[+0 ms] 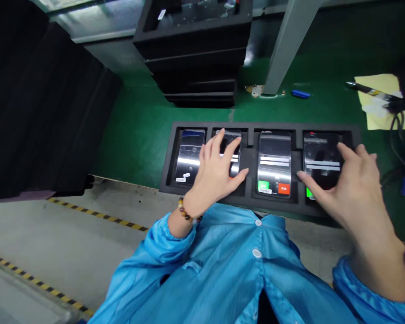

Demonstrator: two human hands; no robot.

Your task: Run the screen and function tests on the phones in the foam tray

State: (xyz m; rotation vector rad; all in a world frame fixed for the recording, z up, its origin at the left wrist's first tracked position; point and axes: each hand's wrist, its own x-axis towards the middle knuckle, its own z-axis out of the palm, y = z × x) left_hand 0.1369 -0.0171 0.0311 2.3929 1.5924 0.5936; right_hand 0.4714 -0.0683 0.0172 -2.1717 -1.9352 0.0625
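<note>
Spreads the left hand [212, 173] over the second phone [234, 166] from the left, with digits apart and the thumb reaching toward a divider of the tray [251, 157]. Arches the right hand [356, 184] across the fourth phone [320, 150], with the thumb by its left edge and a fingertip by its right; cannot tell whether this grip clamps or merely straddles. Hides much of the second phone, part of the right side of the first phone [189, 157] and the lower right of the fourth. Shows the third phone [274, 173] whole, screen up in its own compartment, with green and red patches lettered too small to read. Makes out little of the dark stack [37, 99] at far left; loses the top of the rear stack [195, 67] and the right end of the cable [396, 123] past the frame. Has the tray lying along the near edge of the table [135, 130], with green surface between it and both stacks. Includes, farther back, a post [290, 45], a blue cap [300, 94] and a pen [373, 91] on yellow paper [380, 81]. Drops, beyond the near edge, to a grey floor [111, 238] with striped tape [101, 215].
</note>
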